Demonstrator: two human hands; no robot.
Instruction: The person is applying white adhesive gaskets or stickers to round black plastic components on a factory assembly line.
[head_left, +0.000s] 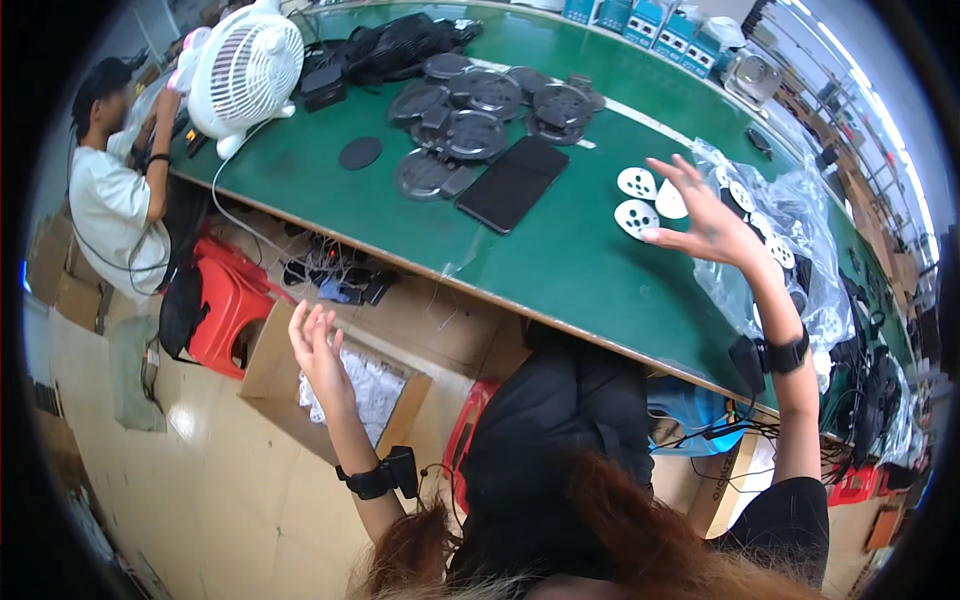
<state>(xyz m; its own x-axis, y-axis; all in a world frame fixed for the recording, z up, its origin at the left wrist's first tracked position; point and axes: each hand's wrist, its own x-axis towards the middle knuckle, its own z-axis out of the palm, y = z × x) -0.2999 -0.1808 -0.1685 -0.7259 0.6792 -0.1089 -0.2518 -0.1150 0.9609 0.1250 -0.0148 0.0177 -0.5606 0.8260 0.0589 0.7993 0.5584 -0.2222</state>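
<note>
My right hand (708, 222) hovers over the green table with thumb and fingers spread, holding nothing. Close to its fingertips lie a few white rounded pieces with dark holes (636, 219), one partly covered by the hand. Beside that wrist spreads a clear plastic bag (815, 210) with more such white pieces and dark parts in and around it. Off the table's near edge, at the left, my left hand (322, 358) is raised with its fingers apart and nothing in it. Below it stands an open cardboard box (283, 385) with white pieces inside (365, 398).
Dark round translucent parts (473, 134) cluster mid-table, beside a black flat tablet-like slab (514, 184) and a dark disc (360, 153). A white fan (248, 72) stands at the left corner, its cord hanging down. Another person (120, 200) works beyond, near a red stool (228, 305).
</note>
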